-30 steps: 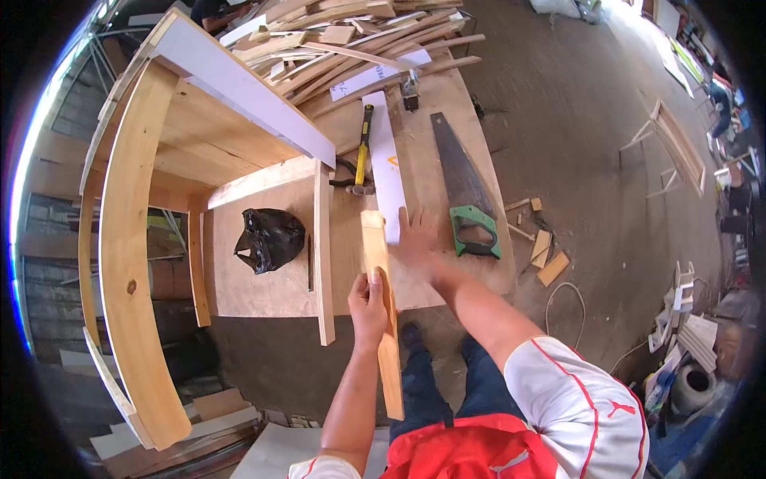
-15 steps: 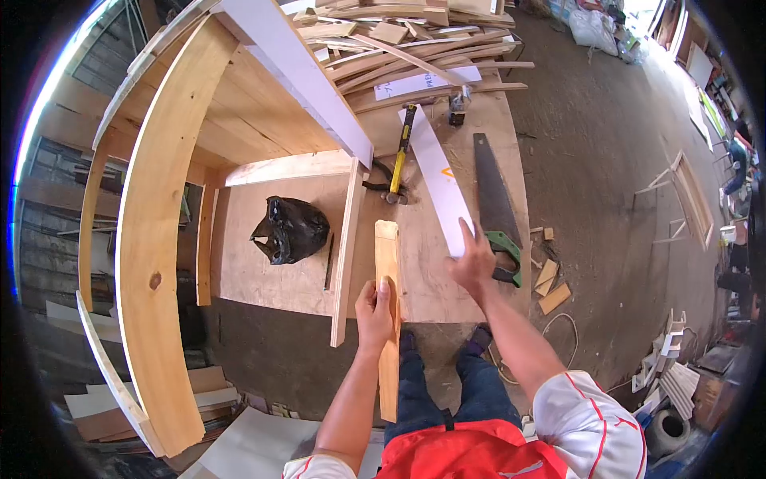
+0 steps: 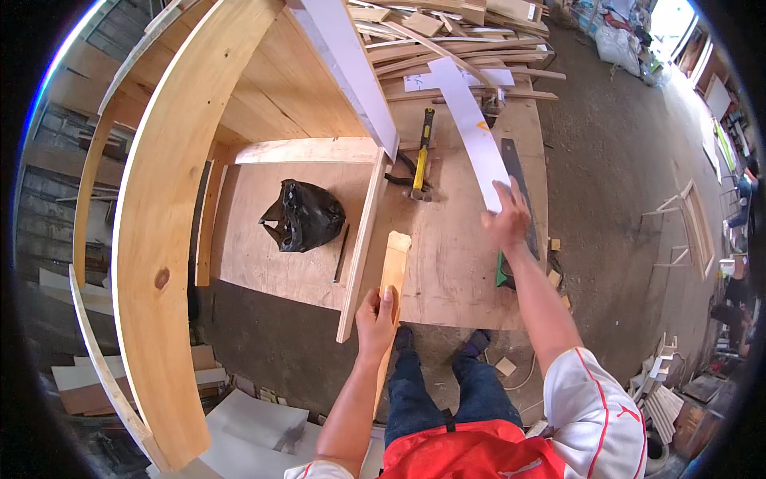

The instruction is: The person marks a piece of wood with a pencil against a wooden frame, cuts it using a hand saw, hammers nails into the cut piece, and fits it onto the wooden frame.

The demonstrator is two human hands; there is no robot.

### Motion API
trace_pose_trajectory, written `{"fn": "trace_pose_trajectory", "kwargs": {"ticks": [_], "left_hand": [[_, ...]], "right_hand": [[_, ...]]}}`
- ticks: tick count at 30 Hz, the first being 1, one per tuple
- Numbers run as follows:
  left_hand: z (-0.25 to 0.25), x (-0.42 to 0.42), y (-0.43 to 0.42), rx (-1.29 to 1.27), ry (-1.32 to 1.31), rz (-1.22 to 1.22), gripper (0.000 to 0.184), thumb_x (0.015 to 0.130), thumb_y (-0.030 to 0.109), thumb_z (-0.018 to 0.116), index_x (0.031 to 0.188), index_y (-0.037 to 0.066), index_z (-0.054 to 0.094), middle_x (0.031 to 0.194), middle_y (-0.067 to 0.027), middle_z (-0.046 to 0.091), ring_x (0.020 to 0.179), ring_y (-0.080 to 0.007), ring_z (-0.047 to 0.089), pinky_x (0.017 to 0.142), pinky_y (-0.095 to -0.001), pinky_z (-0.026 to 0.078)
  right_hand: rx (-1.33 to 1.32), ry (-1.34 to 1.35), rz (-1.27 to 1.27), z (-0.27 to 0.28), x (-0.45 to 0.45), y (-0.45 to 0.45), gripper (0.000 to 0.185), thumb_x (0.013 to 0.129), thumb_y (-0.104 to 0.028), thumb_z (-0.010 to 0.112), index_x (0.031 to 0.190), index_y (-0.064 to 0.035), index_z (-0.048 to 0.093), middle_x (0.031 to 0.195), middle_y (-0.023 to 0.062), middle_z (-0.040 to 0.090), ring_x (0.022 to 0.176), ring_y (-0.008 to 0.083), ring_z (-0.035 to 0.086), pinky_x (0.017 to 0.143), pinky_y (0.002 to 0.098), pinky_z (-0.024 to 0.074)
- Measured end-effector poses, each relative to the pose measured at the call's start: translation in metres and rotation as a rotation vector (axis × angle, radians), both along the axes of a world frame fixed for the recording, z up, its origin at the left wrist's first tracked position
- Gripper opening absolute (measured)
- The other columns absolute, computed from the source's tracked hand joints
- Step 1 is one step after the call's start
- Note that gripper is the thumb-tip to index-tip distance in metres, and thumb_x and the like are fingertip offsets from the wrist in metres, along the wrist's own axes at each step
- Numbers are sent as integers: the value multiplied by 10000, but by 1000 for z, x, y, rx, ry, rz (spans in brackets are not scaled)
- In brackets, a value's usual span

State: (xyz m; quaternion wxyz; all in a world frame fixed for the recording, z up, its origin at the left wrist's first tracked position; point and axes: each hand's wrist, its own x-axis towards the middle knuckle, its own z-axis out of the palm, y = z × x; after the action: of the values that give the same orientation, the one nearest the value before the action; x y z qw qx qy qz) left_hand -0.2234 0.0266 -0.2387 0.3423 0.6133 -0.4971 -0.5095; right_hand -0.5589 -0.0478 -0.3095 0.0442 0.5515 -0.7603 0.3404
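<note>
My left hand is closed around a narrow wooden board, its far end over the front of the plywood table. In my right hand is the near end of a long white strip with an orange mark. That strip slants away over the table, its far end above a lettered white piece by the wood pile. Partly covered by my right hand and forearm lies a handsaw with a green handle. A yellow and black hammer lies between the two hands, farther back.
A large wooden frame stands at the left, its near rail beside my left hand. A black plastic bag sits inside it. Scrap wood strips are piled at the back. Offcuts lie on the floor.
My right hand has lifted the white strip and moved it away and to the right, over the saw. My left hand still holds the board, now tilted slightly. The view has shifted.
</note>
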Motion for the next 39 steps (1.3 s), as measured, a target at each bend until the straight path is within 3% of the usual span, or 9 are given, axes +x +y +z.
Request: {"fn": "trace_pose_trajectory", "kwargs": {"ticks": [9,10,11,16,19,28,33,34,39], "left_hand": [[15,-18,27,18,-202,-63,477,1052,398,614,819,-13,551,657,-50,471,651,-115,442,586,-348,403],[5,-15,30,74,-295,-129,420,1048,380,629,1144,-24,691,755,-97,674,699,-133,637,663,-321,508],[5,-19,33,84,-319,-132,423,1052,390,618,1144,-16,692,762,-111,678,701,-149,639,667,-327,508],[-21,-58,32,71,-357,-173,437,1067,428,568,1169,22,692,832,-187,702,734,-286,681,697,-384,518],[-12,-93,20,-30,-418,-204,415,1071,416,556,1190,40,685,874,-207,708,805,-382,695,719,-435,522],[-9,-239,7,-214,-557,-546,457,1061,539,453,1051,135,665,833,-211,718,801,-450,700,683,-561,528],[16,-279,12,-380,-589,-767,421,1057,518,464,1024,152,671,785,-201,710,754,-442,699,665,-581,538],[17,-283,14,-409,-566,-821,417,1055,514,466,1020,154,673,781,-202,708,752,-441,699,664,-582,539],[-16,-286,7,-448,-673,-1038,441,1050,518,456,1013,153,699,825,-177,722,781,-433,698,675,-554,551]], "right_hand": [[91,163,53,-8,-26,-133,598,736,-122,749,1325,-197,679,1489,176,535,1268,367,593,1053,459,506],[31,283,0,-8,-33,-146,557,756,-125,743,1306,-192,691,1475,177,547,1269,366,592,1051,464,505],[-21,404,-55,-11,-38,-147,515,777,-128,737,1287,-186,702,1461,178,559,1271,364,590,1048,468,504],[533,-187,45,20,-32,-68,343,864,-283,713,1103,-37,698,1136,240,692,1065,399,682,892,523,546],[762,-132,157,23,-18,57,375,886,-311,721,1124,-24,676,1088,233,709,1040,411,688,864,525,561],[426,204,336,-21,-47,194,240,848,-142,695,1078,-133,629,1046,83,614,1037,287,598,861,433,444],[57,-177,16,-38,-94,234,150,842,-104,722,956,-40,647,873,160,659,829,371,658,729,480,491],[-40,-599,-81,-25,-97,245,168,901,-117,722,989,2,644,856,129,667,772,295,650,707,435,496],[-233,-944,-351,-65,-131,321,123,974,-128,689,989,-18,638,835,33,635,714,141,596,659,327,476]]}}
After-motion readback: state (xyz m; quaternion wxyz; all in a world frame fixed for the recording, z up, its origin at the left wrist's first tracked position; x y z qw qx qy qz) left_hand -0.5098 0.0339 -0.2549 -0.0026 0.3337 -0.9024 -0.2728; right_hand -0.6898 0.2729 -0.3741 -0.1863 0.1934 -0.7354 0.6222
